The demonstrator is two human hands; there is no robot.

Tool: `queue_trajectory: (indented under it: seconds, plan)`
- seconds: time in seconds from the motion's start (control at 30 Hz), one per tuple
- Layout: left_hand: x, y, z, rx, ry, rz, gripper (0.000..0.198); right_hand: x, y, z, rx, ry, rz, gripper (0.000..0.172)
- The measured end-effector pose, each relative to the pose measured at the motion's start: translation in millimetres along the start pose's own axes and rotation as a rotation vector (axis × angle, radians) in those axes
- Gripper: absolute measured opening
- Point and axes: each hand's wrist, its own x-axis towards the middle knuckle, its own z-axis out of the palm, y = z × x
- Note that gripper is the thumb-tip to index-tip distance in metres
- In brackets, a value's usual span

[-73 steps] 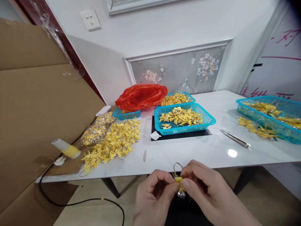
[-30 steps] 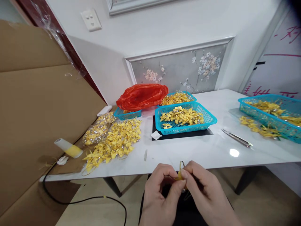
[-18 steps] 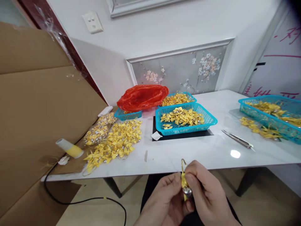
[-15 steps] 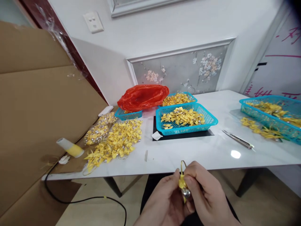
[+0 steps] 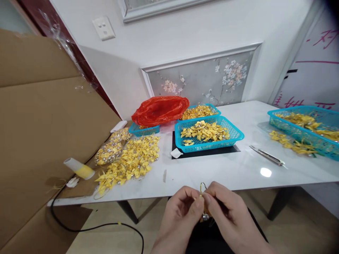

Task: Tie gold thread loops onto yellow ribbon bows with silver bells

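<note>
Between my hands, just in front of the table's near edge, hangs a small bell ornament with a silver bell (image 5: 205, 217) below and a thin gold cord loop (image 5: 201, 187) standing up on top. My left hand (image 5: 181, 211) pinches it from the left, thumb and forefinger near the base of the loop. From the other side, my right hand (image 5: 226, 208) also pinches it with thumb and forefinger. The fingers cover most of its yellow ribbon. A heap of similar yellow ribbon ornaments (image 5: 132, 158) lies on the table to the left.
A blue basket (image 5: 209, 145) of yellow ornaments stands mid-table, with another basket (image 5: 212, 106) behind and a red plastic bag (image 5: 159, 111) beside them. To the right are metal tweezers (image 5: 267, 155) and a blue basket (image 5: 312, 132). A cardboard sheet (image 5: 53, 123) rises at left.
My left hand has turned and moved its fingers up to the base of the loop. The yellow ribbon, visible before, is now mostly covered by fingers.
</note>
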Motion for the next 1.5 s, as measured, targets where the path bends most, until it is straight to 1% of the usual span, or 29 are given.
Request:
queue_trajectory:
  seconds: [0.07,0.23,0.37,0.47,0.57,0.7,0.77,0.9,1.07,1.27,1.33,1.5]
  plan:
    - [1.4,1.0,0.0,0.033,0.017,0.001,0.036,0.9,-0.8,-0.3,0.027,-0.001,0.037,0.035]
    - [3.4,2.9,4.0,-0.141,0.043,-0.057,0.039,2.8,-1.4,-1.9,0.090,-0.001,0.138,0.039]
    - [1.7,4.3,6.5,-0.065,0.093,-0.018,0.039,2.4,-3.0,-4.2,0.121,-0.026,0.170,0.040]
    - [0.9,3.6,5.3,-0.006,0.114,0.024,0.036,2.0,-3.1,-6.0,0.140,-0.079,0.166,0.036]
    - [1.8,1.8,4.8,-0.011,0.118,0.041,0.034,0.8,-1.2,-5.9,0.146,-0.064,0.128,0.032]
    - [4.8,-2.3,6.6,-0.129,0.071,-0.019,0.040,-2.9,2.2,-1.8,0.200,-0.001,0.041,0.028]
    - [6.2,-4.2,7.0,-0.178,0.056,-0.061,0.041,-4.7,3.0,-0.2,0.228,0.011,0.020,0.028]
    - [5.7,-1.9,5.5,-0.209,0.038,-0.105,0.041,-4.6,1.5,-1.8,0.237,-0.022,0.096,0.030]
    - [-0.7,5.9,3.5,-0.112,0.022,-0.042,0.036,0.1,-0.8,-4.7,0.246,-0.034,0.206,0.039]
    - [-2.5,4.5,0.7,0.125,0.053,0.093,0.035,-1.6,-3.3,-1.5,0.229,-0.045,0.225,0.037]
    - [-1.8,3.6,0.1,0.163,0.072,0.097,0.035,-2.7,-2.5,-1.0,0.220,-0.057,0.220,0.037]
    - [0.3,2.7,0.9,0.168,0.096,0.056,0.036,-3.3,3.1,-2.2,0.203,-0.087,0.213,0.035]
